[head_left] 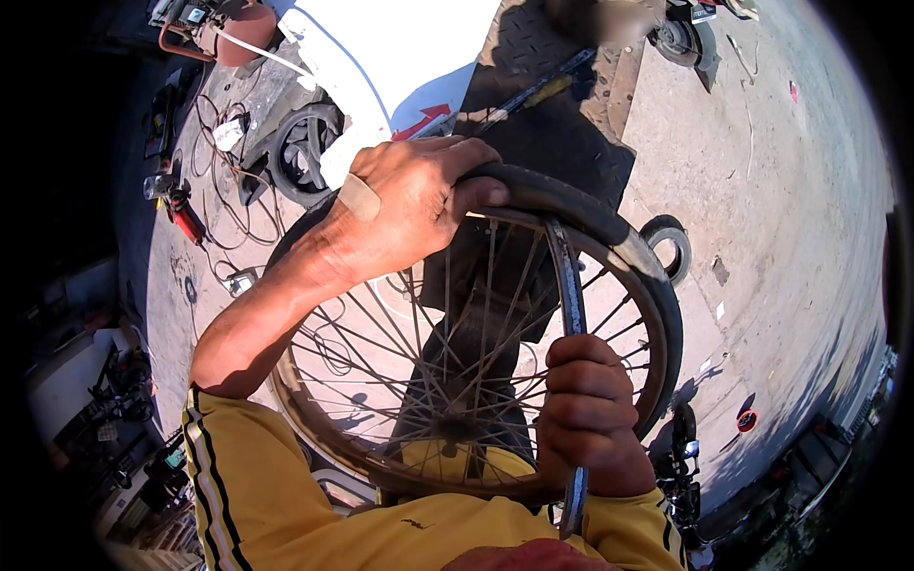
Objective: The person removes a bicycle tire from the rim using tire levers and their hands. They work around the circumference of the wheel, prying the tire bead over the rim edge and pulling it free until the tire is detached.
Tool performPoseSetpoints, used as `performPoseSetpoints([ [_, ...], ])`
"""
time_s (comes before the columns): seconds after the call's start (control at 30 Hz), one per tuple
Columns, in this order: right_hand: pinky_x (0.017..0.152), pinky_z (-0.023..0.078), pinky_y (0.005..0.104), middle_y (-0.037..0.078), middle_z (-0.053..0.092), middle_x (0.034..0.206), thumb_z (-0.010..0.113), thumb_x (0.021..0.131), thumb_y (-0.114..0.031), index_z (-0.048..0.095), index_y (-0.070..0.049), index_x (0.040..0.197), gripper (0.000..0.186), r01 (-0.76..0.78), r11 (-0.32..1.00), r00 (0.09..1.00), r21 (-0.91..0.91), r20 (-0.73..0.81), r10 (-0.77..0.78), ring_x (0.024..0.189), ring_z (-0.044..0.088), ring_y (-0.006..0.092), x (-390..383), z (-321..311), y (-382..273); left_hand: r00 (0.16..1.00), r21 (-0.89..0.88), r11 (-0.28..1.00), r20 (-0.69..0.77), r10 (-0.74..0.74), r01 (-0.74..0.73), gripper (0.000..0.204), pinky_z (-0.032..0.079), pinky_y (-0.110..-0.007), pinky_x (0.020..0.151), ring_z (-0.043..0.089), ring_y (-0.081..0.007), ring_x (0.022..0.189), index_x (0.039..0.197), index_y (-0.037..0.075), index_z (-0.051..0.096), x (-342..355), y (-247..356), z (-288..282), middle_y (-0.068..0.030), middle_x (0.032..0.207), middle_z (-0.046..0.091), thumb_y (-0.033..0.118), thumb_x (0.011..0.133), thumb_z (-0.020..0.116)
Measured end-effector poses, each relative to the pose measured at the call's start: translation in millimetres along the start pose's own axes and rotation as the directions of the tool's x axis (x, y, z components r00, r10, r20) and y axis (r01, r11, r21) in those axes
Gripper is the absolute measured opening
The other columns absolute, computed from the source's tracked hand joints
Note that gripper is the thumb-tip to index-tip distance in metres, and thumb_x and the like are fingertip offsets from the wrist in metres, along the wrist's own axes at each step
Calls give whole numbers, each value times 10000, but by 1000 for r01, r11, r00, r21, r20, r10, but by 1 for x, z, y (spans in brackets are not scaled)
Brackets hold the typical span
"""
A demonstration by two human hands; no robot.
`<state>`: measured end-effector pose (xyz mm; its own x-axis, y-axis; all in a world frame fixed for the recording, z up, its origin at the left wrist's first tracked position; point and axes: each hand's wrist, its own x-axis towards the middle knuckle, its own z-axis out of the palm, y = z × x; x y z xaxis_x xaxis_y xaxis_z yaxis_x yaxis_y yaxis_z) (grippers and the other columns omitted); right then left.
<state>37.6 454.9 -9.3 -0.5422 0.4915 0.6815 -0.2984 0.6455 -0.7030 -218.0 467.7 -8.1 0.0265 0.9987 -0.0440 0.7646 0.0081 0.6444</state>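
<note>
A spoked wheel [644, 354] with a rusty rim and a black tire [665, 314] stands in front of my body. At its top, my left hand [409, 195] is closed over the tire, thumb on the inner side; a tan adhesive bandage [359, 197] sits near that wrist. My right hand [588, 409] makes a fist round a long, flat metal tire lever [569, 285]. The lever's upper end meets the rim just right of my left hand, and its lower end sticks out below my fist. Whether its tip is under the tire's edge I cannot tell.
A reddish air compressor [246, 36] stands at the far left, with hoses and cables along the ground. Beside a white panel [381, 57] lies a heap of black tires [303, 152]. A small tire [669, 249] is right of the wheel. A dark metal plate [533, 124] lies beyond.
</note>
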Motion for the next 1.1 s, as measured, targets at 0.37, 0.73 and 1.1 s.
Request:
performPoseSetpoints([
  [0.37, 652, 547, 364, 5, 448, 646, 784, 774, -164, 448, -97, 674, 357, 143, 986, 964, -91, 238, -118, 587, 494, 187, 8, 1, 9, 991, -69, 995, 116, -68, 76, 371, 561, -397, 850, 738, -297, 926, 1289, 69, 682, 4, 3, -4, -167, 1053, 748, 238, 960, 706],
  [0.73, 669, 529, 357, 17, 477, 675, 825, 708, -238, 453, -104, 671, 397, 140, 983, 940, -120, 329, -94, 655, 537, 197, 17, -1, 3, 987, 66, 998, -158, 3, 7, 213, 571, -419, 732, 727, -333, 830, 1074, 60, 730, -7, 14, 10, -125, 926, 740, 219, 934, 712],
  [1.1, 654, 271, 362, -30, 252, 643, 441, 1110, -439, 309, -159, 717, 501, -293, 736, 808, 610, -254, 532, 640, 213, 158, 83, -56, 6, 982, 55, 996, -173, 76, -67, 216, 568, -429, 785, 718, -333, 893, 1111, 48, 724, -11, 19, 10, -126, 990, 746, 192, 961, 666],
])
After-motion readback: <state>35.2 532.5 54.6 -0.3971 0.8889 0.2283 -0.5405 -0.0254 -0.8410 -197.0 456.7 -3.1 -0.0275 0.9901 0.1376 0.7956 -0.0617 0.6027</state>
